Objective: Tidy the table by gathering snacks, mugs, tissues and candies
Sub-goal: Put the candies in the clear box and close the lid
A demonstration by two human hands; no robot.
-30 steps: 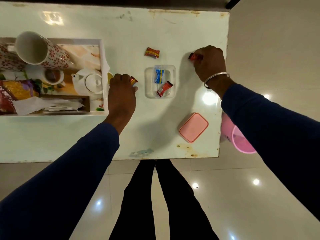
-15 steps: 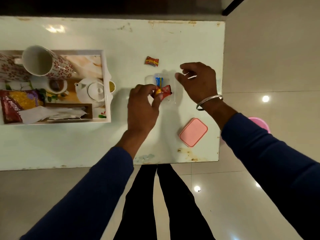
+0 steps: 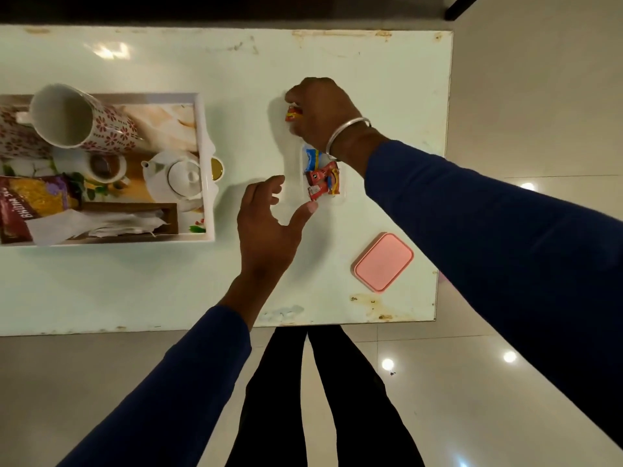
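We see the right hand reaching across the pale bench, fingers curled and pinching a red and yellow wrapped candy at the far side of the clear plastic container. Inside that container lie a blue wrapped candy and several red ones. The left hand hovers just left of the container, fingers spread and holding nothing, thumb tip near its near-left corner.

At the left, the white tray holds a floral mug lying on its side, a white teapot, a snack packet and crumpled tissues. A pink lid rests near the bench's near right corner, well apart from the container.
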